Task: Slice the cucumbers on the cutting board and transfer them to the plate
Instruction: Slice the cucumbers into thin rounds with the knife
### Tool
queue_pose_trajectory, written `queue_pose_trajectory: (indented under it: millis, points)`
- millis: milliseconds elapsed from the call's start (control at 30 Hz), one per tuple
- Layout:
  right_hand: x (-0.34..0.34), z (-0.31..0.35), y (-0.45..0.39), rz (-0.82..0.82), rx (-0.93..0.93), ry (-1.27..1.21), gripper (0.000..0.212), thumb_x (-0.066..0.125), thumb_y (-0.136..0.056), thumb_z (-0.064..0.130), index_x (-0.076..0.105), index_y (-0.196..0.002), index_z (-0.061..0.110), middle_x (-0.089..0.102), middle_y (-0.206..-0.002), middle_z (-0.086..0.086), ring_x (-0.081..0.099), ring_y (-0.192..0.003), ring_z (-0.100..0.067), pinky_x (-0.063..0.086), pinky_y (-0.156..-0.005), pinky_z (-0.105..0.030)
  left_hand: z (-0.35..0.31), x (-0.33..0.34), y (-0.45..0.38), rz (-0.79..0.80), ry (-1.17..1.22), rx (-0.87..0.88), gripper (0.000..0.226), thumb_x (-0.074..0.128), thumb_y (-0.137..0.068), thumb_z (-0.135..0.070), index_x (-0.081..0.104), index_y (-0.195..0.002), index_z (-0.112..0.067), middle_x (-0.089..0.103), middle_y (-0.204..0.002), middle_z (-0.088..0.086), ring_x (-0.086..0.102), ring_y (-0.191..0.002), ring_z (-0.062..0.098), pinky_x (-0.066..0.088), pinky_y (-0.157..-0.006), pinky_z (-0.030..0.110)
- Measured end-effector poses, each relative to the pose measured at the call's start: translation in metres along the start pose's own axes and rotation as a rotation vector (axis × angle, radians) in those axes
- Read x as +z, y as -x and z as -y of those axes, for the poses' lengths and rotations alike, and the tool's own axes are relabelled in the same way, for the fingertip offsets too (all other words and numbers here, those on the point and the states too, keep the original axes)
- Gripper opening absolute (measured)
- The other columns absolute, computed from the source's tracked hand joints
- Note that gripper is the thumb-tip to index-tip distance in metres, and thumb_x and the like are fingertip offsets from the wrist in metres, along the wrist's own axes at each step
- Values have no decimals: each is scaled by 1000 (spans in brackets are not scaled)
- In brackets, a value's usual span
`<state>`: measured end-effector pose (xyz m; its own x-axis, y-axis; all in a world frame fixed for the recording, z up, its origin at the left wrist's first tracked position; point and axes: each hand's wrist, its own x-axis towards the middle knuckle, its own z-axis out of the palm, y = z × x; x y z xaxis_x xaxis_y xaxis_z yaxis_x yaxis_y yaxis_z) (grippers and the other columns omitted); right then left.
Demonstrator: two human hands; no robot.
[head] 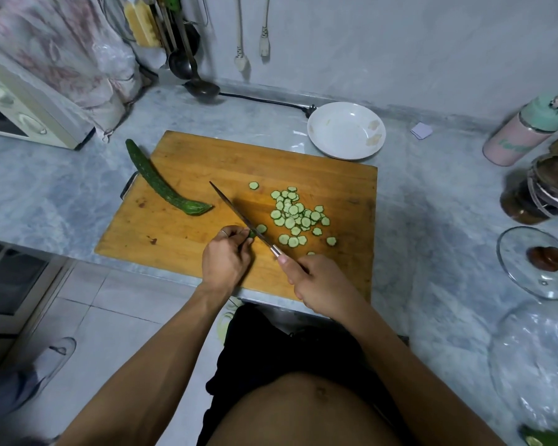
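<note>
A wooden cutting board [187, 175] lies on the marble counter. My left hand [225, 256] pinches a short green cucumber stub [252, 234] near the board's front. My right hand [316, 281] grips the handle of a long knife [239, 215], whose blade rests against the stub. Several thin cucumber slices [295, 217] lie scattered to the right of the blade. A whole dark green cucumber [157, 183] lies across the board's left edge. An empty white plate [347, 131] stands behind the board's far right corner.
A toaster oven [23, 114] stands at the far left and ladles [190, 69] hang at the back. To the right are a pink and green flask [525, 130], a dark jar [535, 191] and a glass lid [541, 262]. A black cord [264, 101] runs behind the board.
</note>
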<state>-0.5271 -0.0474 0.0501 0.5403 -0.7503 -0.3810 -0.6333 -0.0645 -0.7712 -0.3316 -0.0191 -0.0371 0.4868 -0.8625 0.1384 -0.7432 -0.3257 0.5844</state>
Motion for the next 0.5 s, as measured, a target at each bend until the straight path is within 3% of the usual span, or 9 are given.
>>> queue_pose_trajectory:
  millis: [200,367,501]
  points:
    - [-2,-1,-1,41,58,-35,71,39,-98,60,59,-88,-8,51,-66,-11,45,-53,-20,36,-57,-34,0,3,2,-13,-3,44,20,67,-86,-11,74,-103,-5,69,-111,5,68,-83,27,56,-74,31]
    - [-9,5,-5,96,134,-184,54,38,-100,57,54,-78,10,51,-63,-6,42,-44,-15,36,-43,-23,0,4,1,-3,-5,64,20,65,-85,-7,74,-102,-4,70,-111,4,67,-83,27,55,-75,29]
    - [-4,7,-12,68,135,-218,53,39,-101,55,54,-76,10,50,-62,-10,40,-44,-17,34,-42,-23,5,5,0,10,-14,112,21,64,-83,-7,74,-101,-4,69,-110,4,67,-81,28,57,-70,34]
